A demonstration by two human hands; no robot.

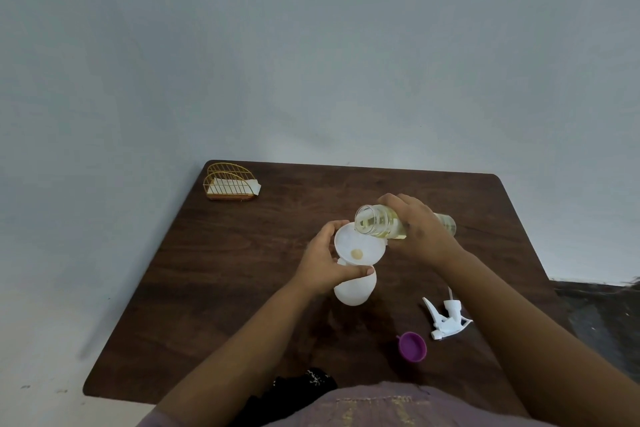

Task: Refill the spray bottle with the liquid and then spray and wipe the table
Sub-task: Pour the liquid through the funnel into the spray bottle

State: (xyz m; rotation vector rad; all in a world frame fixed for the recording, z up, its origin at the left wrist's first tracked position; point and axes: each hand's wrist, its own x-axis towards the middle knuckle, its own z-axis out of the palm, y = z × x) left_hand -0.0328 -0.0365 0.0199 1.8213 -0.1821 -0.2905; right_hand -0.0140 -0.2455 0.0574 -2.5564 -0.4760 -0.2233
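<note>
Dark wood table [242, 270] against a pale wall. Mid-table, one white spray bottle [353, 289] carries one funnel [358, 246], steadied by the left hand [325, 260]. Right hand [419, 229] grips one tilted jar [375, 221] of yellowish liquid; overtilting could flood the funnel. Near edge: one trigger head [446, 317], one purple cap [412, 346]. Far-left corner: one napkin holder [231, 182].

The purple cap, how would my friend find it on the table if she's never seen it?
Start at the dark wooden table, then look along its near edge on the person's right. The purple cap lies there, open side up, just beside the white spray trigger head. It is the only purple thing on the table.
</note>
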